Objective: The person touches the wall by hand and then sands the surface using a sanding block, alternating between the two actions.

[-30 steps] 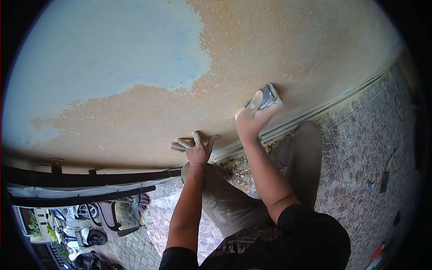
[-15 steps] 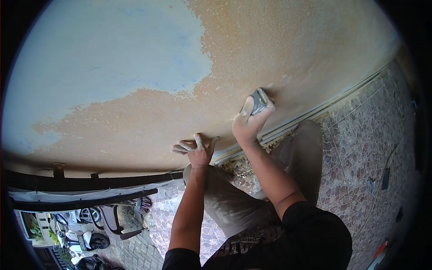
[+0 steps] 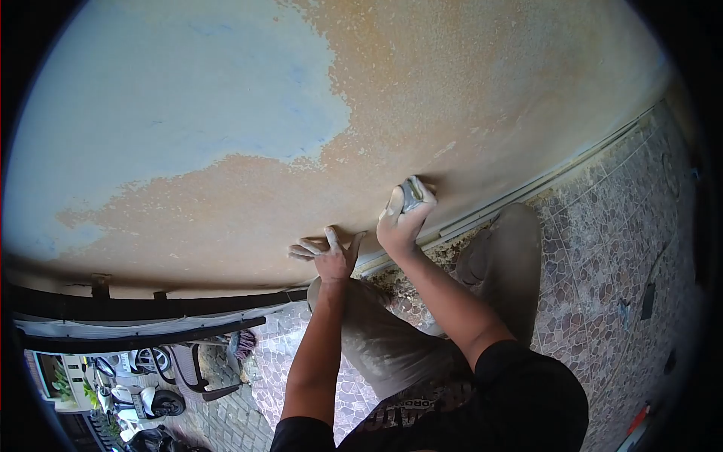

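My right hand (image 3: 403, 218) is closed around a small grey sanding pad (image 3: 411, 194) and holds it against the wall (image 3: 422, 98). Pale dust coats its fingers. The pad's underside is hidden against the surface. Further left, my left hand (image 3: 331, 260) rests on the lower part of the wall with its fingers spread, holding nothing. Around both hands the wall is bare tan-orange, and a large pale blue painted patch (image 3: 188, 83) with a ragged edge lies up and to the left.
My bent legs (image 3: 392, 346) are close to the wall's base. A ledge (image 3: 557, 169) runs along its foot beside the stone-patterned floor (image 3: 580, 271). At the lower left are a brown chair (image 3: 184, 369) and parked motorcycles (image 3: 139, 403). A dark flat object (image 3: 648, 301) lies on the right.
My right hand with the sanding pad has slid down and a little left along the wall. My left hand has stayed in place.
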`<action>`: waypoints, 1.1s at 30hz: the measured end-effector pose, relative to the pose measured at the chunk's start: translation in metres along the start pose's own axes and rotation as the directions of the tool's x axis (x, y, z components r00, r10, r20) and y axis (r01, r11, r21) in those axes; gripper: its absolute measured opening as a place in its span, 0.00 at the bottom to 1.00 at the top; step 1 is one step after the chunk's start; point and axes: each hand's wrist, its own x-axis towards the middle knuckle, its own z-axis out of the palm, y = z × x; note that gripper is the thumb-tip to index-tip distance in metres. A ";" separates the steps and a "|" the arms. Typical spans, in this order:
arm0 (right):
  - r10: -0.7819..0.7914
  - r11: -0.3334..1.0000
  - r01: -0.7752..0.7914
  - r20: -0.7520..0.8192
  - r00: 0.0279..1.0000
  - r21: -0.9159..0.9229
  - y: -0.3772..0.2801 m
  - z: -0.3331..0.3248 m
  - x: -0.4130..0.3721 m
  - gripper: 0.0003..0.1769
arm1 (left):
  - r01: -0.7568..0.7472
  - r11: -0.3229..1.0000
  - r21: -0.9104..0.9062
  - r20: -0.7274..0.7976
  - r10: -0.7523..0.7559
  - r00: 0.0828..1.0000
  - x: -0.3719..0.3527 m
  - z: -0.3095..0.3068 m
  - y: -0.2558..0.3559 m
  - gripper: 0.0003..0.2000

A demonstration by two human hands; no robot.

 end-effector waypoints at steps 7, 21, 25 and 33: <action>0.081 0.996 -0.083 -0.073 0.994 -0.033 -0.035 -0.006 0.070 0.17 | 0.081 0.996 0.032 0.101 -0.084 0.991 0.006 -0.015 0.008 0.45; 0.139 0.990 -0.138 -0.097 0.986 0.010 -0.040 -0.004 0.072 0.18 | 0.064 0.998 0.027 0.071 -0.066 0.995 0.003 -0.013 0.007 0.45; 0.067 0.997 -0.069 -0.088 0.994 -0.018 -0.018 0.003 0.036 0.18 | 0.035 0.999 0.019 0.070 -0.037 0.997 0.001 -0.009 0.002 0.46; 0.114 0.993 -0.111 -0.057 0.992 0.051 -0.042 0.001 0.050 0.18 | 0.049 0.999 0.005 0.050 -0.049 0.998 0.005 -0.013 0.006 0.49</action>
